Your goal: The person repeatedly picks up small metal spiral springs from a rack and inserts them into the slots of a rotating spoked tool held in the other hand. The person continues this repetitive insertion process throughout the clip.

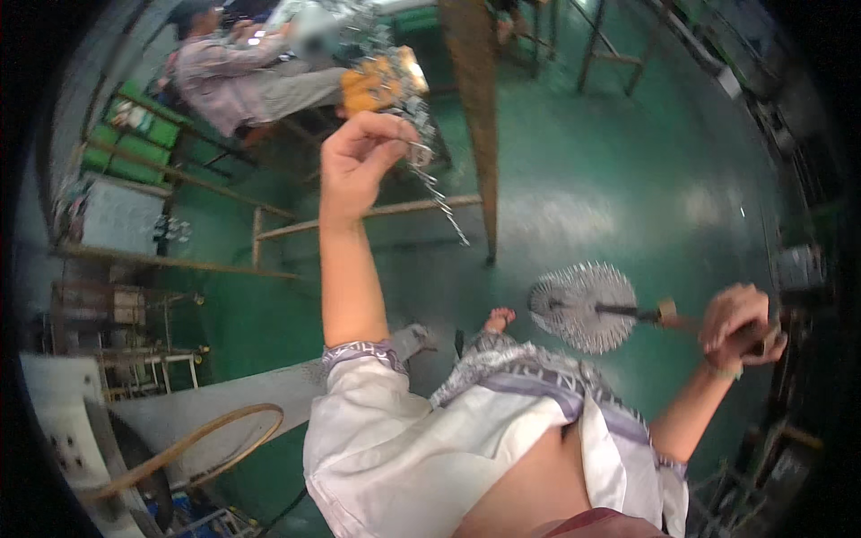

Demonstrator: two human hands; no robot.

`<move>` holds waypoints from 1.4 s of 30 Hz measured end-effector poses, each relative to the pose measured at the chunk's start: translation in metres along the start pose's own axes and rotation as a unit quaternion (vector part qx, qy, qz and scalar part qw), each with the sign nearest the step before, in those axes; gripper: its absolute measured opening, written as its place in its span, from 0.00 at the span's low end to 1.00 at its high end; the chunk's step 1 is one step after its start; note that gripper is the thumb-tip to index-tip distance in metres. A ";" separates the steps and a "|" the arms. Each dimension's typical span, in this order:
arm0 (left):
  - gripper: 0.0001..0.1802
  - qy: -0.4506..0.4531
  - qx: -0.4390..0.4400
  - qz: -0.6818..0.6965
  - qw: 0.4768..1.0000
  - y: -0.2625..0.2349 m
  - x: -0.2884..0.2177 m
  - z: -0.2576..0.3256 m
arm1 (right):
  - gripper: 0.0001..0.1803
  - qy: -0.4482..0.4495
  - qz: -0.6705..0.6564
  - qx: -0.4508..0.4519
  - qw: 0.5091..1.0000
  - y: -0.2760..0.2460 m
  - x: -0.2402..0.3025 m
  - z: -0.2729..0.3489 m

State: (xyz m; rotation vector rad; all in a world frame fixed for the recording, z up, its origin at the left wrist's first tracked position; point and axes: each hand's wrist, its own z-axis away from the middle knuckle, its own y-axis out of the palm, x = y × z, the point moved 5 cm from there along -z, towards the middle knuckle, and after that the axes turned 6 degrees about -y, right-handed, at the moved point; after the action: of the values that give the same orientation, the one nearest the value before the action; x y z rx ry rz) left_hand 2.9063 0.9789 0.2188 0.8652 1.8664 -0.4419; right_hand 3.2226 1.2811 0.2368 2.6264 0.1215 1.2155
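My left hand [366, 161] is raised in front, thumb and fingers pinched on the upper end of a thin strand of small shiny metal pieces [439, 199]. The strand hangs down at a slant below the fingers. At the right, my right hand [737, 325] is closed round the end of a brown and dark rod [632, 313]. The rod runs left to a round grey disc [583, 307] bristling with small metal pieces along its rim. Whether the disc touches the floor I cannot tell.
A seated person [238, 81] works at the upper left, near an orange container [372, 82] with metal parts. A rusty post [475, 117] and a metal frame bar [395, 208] stand ahead. Green crates [134, 134] are at the left; a tan hoop [224, 439] is at the lower left.
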 end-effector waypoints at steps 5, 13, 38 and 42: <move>0.07 -0.018 0.053 0.036 0.998 0.037 0.038 0.029 | 0.43 0.033 -0.023 -0.015 0.999 -0.008 -0.005 0.003; 0.06 -0.092 0.059 -0.086 0.990 0.101 0.123 0.081 | 0.43 0.033 -0.046 0.024 0.998 -0.006 -0.006 0.003; 0.04 -0.085 0.108 -0.258 0.956 0.216 0.357 0.170 | 0.39 0.045 -0.089 0.084 0.991 -0.005 -0.013 -0.003; 0.04 -0.088 0.128 -0.258 0.954 0.221 0.367 0.172 | 0.39 0.037 -0.083 0.067 0.994 -0.007 -0.012 -0.001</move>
State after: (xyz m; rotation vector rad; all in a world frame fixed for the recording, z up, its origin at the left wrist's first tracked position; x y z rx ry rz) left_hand 3.0837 1.1553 -0.1686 0.4678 1.8811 -1.0690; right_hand 3.2146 1.2857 0.2272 2.6204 0.4418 1.2886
